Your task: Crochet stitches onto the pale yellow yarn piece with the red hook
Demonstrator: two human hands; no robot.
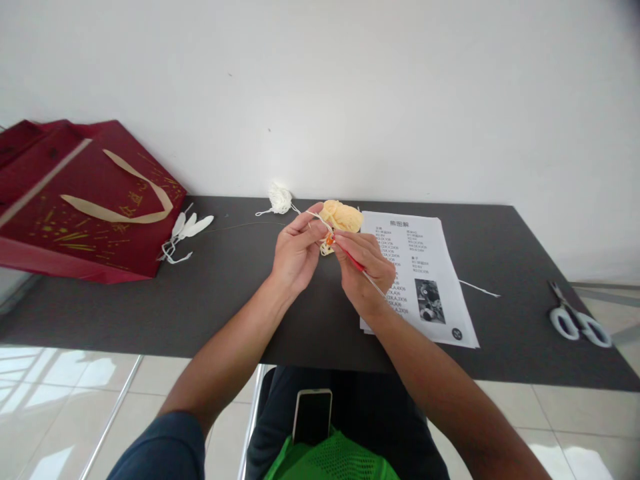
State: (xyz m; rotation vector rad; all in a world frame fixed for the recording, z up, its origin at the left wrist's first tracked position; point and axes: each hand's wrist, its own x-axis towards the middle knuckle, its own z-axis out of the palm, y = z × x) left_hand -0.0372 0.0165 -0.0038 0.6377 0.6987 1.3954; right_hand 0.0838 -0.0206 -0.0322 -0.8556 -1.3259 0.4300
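Observation:
My left hand [299,250] is closed in a pinch, with white yarn [320,217] running over its fingers. Between both hands shows a small pale crochet piece [326,250], mostly hidden by the fingers, with an orange spot beside it. My right hand [367,267] is wrapped round a crochet hook [356,261] with a red grip and a metal shaft, its tip up against the work. Just behind the hands lies a pale yellow ball of yarn [343,217]. A white ball of yarn [280,199] rests near the wall.
Printed sheets [445,267] lie partly under my right forearm. Grey-handled scissors [575,320] are at the table's right end. A dark red gift bag [100,200] stands at the left, beside white leaf-shaped pieces [193,228] with strings. A phone [313,417] rests on my lap.

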